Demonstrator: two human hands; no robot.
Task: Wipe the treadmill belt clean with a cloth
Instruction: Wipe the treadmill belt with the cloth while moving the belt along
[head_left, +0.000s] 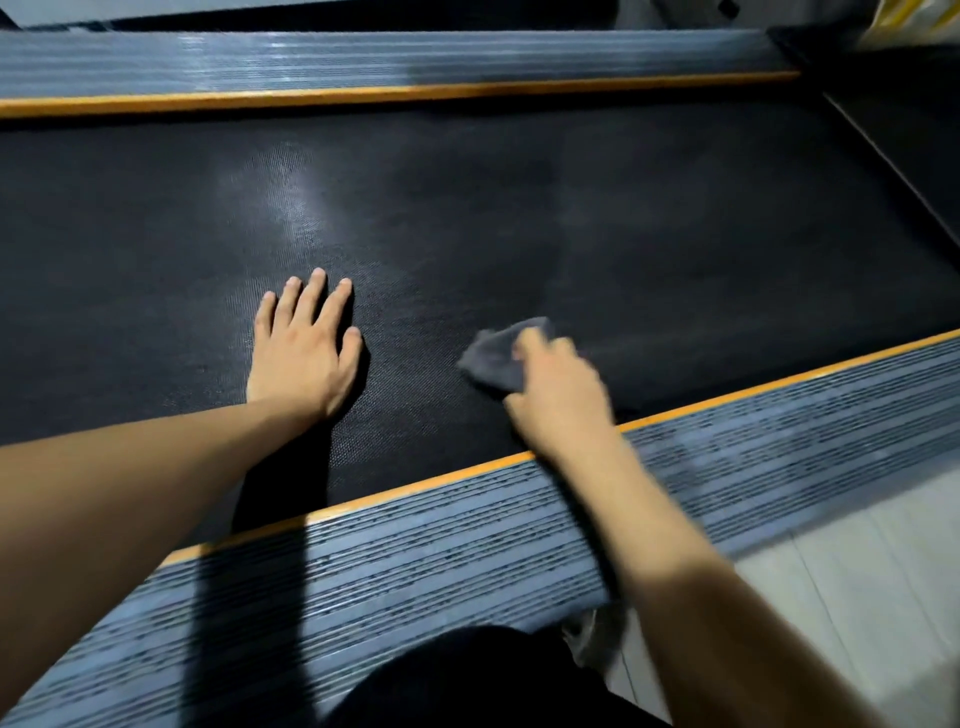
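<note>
Right hand grips 1 grey cloth on belt | left hand flat, released | 2 side rails

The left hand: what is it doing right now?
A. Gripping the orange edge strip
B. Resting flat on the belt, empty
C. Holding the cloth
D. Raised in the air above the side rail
B. The left hand lies palm down with fingers spread on the black belt, holding nothing; the grey cloth is in the right hand.
</note>
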